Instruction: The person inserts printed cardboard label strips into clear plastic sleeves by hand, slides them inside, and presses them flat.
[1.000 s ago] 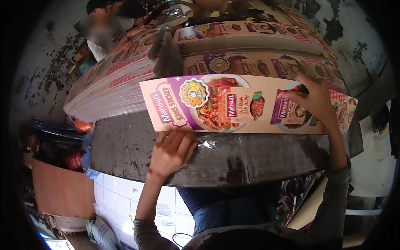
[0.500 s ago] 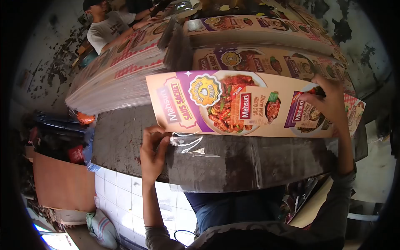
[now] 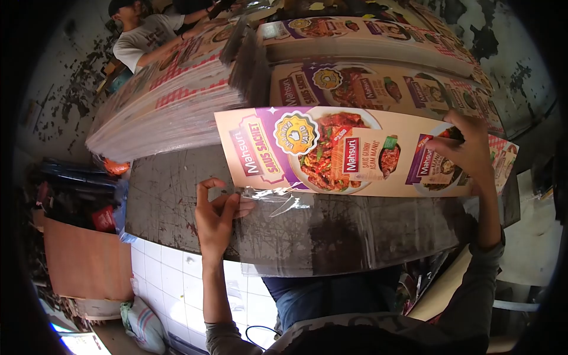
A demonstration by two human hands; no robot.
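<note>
A long printed card (image 3: 393, 124) with Mahsuri sauce pictures lies tilted before me, over the dark worn table. My right hand (image 3: 470, 148) grips it near its right end, thumb on the printed face. Below the card a clear plastic sleeve (image 3: 337, 234) hangs over the table's near edge. At the sleeve's upper left corner, my left hand (image 3: 216, 222) pinches the film between thumb and fingers, some fingertips showing through it. The card's lower edge meets the sleeve's upper edge; whether its lower left corner is inside the film I cannot tell.
A tall stack of sleeved cards (image 3: 171, 112) stands on the table (image 3: 165, 195) at left. More card stacks (image 3: 378, 50) lie behind the card. A co-worker (image 3: 145, 35) is at the far left. A brown panel (image 3: 89, 257) and a sack (image 3: 145, 325) are on the left below.
The card's left end has shifted slightly right and down. My left hand has moved a little left, with more of its fingertips visible behind the film. The right hand keeps its grip.
</note>
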